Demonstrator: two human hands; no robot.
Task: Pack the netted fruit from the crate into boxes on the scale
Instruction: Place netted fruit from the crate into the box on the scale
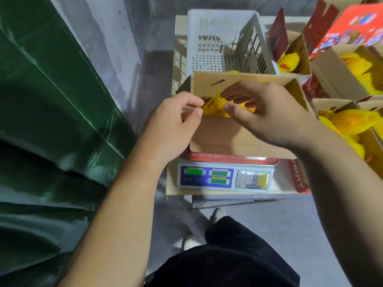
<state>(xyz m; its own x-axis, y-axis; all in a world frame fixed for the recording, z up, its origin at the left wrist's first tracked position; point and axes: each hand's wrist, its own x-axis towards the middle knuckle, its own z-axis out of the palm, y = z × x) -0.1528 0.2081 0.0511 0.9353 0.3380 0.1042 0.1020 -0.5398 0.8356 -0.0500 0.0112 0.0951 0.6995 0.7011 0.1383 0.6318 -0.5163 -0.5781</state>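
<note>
An open cardboard box (219,131) sits on a grey scale (226,177) with green displays. Over the box I hold a fruit in yellow foam net (215,105). My left hand (176,123) pinches the net's left end between thumb and forefinger. My right hand (263,108) grips the fruit from the right, with its fingers over the top. Behind the box stands a white plastic crate (223,38); a bit of yellow shows at its near bottom edge, and the rest of its floor looks bare.
To the right stand several open cardboard boxes (339,71) holding yellow netted fruit (352,123), and a red printed box (352,27) at the top right. A dark green tarp (51,100) fills the left. My legs and shoes (215,216) are below on the concrete floor.
</note>
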